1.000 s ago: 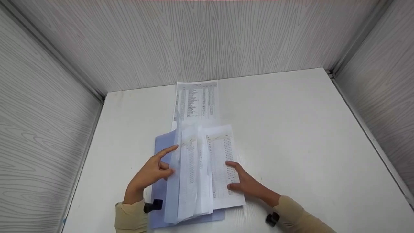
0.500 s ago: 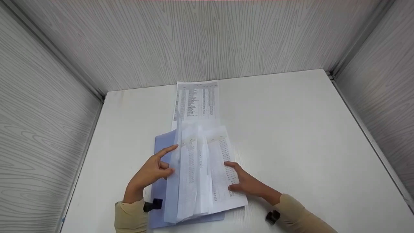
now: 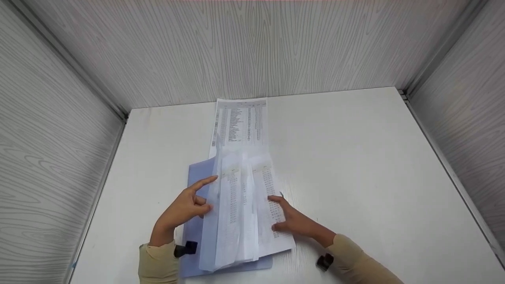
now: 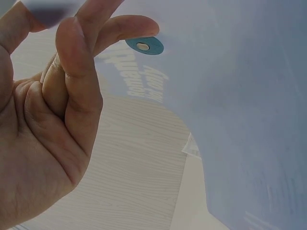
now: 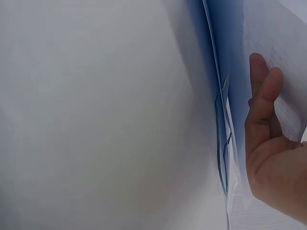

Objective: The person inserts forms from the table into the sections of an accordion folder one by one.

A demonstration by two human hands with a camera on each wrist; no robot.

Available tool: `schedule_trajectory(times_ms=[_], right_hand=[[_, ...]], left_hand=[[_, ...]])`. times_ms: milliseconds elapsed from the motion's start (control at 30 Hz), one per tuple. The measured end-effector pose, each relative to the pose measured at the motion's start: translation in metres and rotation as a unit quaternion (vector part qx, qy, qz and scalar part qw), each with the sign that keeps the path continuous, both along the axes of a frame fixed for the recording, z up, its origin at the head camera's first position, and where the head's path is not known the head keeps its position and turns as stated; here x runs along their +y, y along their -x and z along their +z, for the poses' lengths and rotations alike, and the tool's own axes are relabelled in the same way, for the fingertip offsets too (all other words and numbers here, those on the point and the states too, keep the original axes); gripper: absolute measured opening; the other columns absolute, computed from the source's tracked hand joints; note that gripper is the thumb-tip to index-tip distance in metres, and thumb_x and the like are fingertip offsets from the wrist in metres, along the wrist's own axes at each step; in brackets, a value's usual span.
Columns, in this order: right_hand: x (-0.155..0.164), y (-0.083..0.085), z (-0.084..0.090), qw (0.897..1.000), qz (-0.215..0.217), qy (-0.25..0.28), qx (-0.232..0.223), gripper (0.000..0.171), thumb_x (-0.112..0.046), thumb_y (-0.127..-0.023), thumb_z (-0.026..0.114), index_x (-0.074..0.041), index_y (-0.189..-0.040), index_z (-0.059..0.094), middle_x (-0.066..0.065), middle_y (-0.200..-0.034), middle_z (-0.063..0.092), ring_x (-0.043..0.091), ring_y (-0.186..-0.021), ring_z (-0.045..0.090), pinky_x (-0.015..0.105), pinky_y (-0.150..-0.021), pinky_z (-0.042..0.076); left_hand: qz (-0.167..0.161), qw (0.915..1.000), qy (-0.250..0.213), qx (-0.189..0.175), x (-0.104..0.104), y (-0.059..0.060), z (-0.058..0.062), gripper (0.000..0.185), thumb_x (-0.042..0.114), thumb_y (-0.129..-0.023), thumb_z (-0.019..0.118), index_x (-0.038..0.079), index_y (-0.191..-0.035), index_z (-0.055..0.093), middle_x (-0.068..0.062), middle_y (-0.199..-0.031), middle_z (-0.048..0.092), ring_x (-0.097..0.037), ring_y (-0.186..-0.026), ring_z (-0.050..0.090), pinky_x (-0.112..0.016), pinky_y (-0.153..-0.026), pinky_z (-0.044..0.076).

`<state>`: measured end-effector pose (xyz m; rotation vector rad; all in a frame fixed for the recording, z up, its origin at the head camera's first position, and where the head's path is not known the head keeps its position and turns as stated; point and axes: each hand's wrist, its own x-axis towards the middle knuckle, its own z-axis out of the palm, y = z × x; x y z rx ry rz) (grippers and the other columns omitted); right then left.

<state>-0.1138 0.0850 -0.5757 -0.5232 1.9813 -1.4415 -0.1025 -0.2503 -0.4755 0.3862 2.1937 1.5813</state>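
Note:
A translucent blue document folder [image 3: 202, 173] lies on the table with its cover raised. My left hand [image 3: 185, 207] holds that cover upright, index finger stretched along it and thumb lower down. The left wrist view shows the folder's teal snap button [image 4: 149, 46] beside a fingertip, with white lettering nearby. Printed sheets [image 3: 263, 236] stand partly inside, their right portion bowed outward. My right hand [image 3: 294, 219] grips this portion, index finger and thumb on the printed face. In the right wrist view, its other fingers [image 5: 264, 103] lie against the paper beside the folder's blue edge [image 5: 216, 52].
Another printed sheet [image 3: 241, 122] lies behind the folder, reaching the back wall [image 3: 244, 51]; its near part is covered. Grey wood-grain panels [image 3: 51, 130] enclose the white table [image 3: 355, 169] at left, right and back. Black wrist cameras [image 3: 325, 262] sit close over the table.
My right hand has shifted slightly left, taking the printed sheets' right edge inward toward the folder. The left hand and the raised cover stay nearly still.

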Motion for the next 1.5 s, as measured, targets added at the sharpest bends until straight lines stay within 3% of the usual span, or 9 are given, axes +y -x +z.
schedule_trajectory(times_ms=[200,367,467,733,1067,1367,1500], right_hand=[[-0.007,0.0,-0.001,1.0,-0.004,0.006,-0.005,0.084,-0.005,-0.082,0.067,-0.019,-0.151,0.019,0.024,-0.142,0.035,0.024,-0.102,0.059,0.034,-0.085,0.049],[-0.003,0.005,-0.002,1.0,0.006,0.021,-0.01,0.085,-0.012,-0.086,0.069,-0.016,-0.152,0.016,0.023,-0.142,0.035,0.025,-0.108,0.057,0.031,-0.086,0.049],[0.002,0.012,-0.001,0.998,0.007,0.056,-0.034,0.082,-0.014,-0.091,0.065,-0.013,-0.153,0.011,0.025,-0.143,0.038,0.028,-0.112,0.058,0.031,-0.083,0.051],[0.011,0.026,-0.004,0.995,-0.016,0.05,-0.082,0.067,-0.012,-0.098,0.051,-0.015,-0.153,0.014,0.019,-0.134,0.049,0.019,-0.094,0.066,0.029,-0.068,0.051],[0.008,0.019,-0.004,0.993,-0.026,0.064,-0.091,0.071,-0.002,-0.092,0.051,-0.016,-0.153,0.015,0.019,-0.128,0.052,0.02,-0.086,0.068,0.028,-0.059,0.052],[-0.008,0.012,-0.006,0.992,-0.038,0.082,-0.086,0.077,0.002,-0.088,0.054,-0.015,-0.151,0.013,0.021,-0.133,0.05,0.02,-0.085,0.067,0.026,-0.057,0.051],[-0.016,0.012,-0.01,0.992,-0.035,0.088,-0.084,0.077,0.003,-0.088,0.055,-0.014,-0.151,0.015,0.022,-0.135,0.049,0.021,-0.09,0.066,0.027,-0.061,0.051]], left_hand=[[0.004,1.0,0.005,0.0,0.001,0.001,0.001,0.075,-0.001,-0.084,0.061,0.007,-0.151,0.029,0.006,-0.052,0.038,-0.007,-0.048,0.039,-0.021,-0.053,0.04],[0.002,1.0,0.007,0.002,0.0,0.001,0.0,0.075,-0.001,-0.084,0.06,0.007,-0.151,0.029,0.007,-0.051,0.036,-0.005,-0.047,0.037,-0.021,-0.053,0.04],[0.001,1.0,0.004,0.004,0.0,0.0,0.0,0.075,-0.002,-0.084,0.059,0.007,-0.152,0.028,0.007,-0.051,0.036,-0.004,-0.047,0.035,-0.02,-0.051,0.036],[0.003,1.0,0.003,-0.005,0.001,0.0,0.001,0.075,-0.002,-0.084,0.059,0.006,-0.151,0.029,0.006,-0.051,0.036,-0.005,-0.046,0.035,-0.021,-0.05,0.035],[0.003,1.0,0.004,-0.007,0.001,0.001,0.002,0.075,-0.003,-0.084,0.059,0.006,-0.151,0.029,0.006,-0.051,0.036,-0.005,-0.047,0.036,-0.02,-0.05,0.035],[0.005,1.0,0.002,-0.002,0.001,0.0,0.002,0.075,-0.002,-0.084,0.059,0.007,-0.152,0.028,0.006,-0.051,0.036,-0.005,-0.046,0.034,-0.02,-0.049,0.033],[0.003,1.0,0.001,0.001,0.001,0.0,0.001,0.075,-0.003,-0.084,0.059,0.007,-0.152,0.028,0.007,-0.05,0.037,-0.005,-0.046,0.036,-0.02,-0.051,0.038]])
